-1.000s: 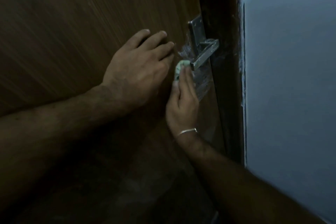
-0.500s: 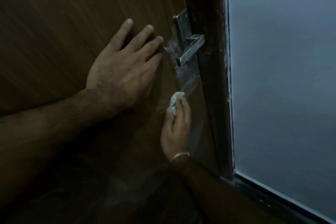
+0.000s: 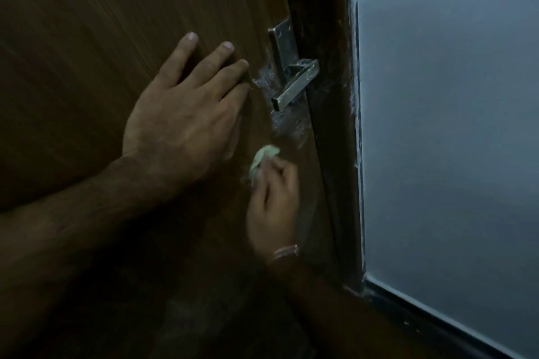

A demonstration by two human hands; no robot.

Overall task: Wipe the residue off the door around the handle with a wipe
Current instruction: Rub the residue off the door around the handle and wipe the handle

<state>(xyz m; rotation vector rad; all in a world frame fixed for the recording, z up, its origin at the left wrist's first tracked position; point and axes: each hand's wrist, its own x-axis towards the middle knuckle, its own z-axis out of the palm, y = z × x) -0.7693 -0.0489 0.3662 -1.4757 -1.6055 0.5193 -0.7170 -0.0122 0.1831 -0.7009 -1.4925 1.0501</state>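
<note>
A dark brown wooden door [image 3: 116,23] fills the left of the view. Its metal lever handle [image 3: 294,84] on a steel plate sits near the door's right edge. Whitish residue [image 3: 287,122] smears the wood left of and below the handle. My left hand [image 3: 186,116] lies flat on the door, fingers spread, just left of the handle. Below the handle, my right hand [image 3: 274,201], with a bangle at the wrist, presses a small pale green wipe [image 3: 261,162] against the door.
The dark door frame [image 3: 335,125] runs down beside the handle. A grey wall [image 3: 452,125] fills the right side, with a dark skirting strip [image 3: 437,318] at its foot.
My right hand with the wipe has slid down from the handle's tip to below the residue patch. My left hand has stayed flat on the door.
</note>
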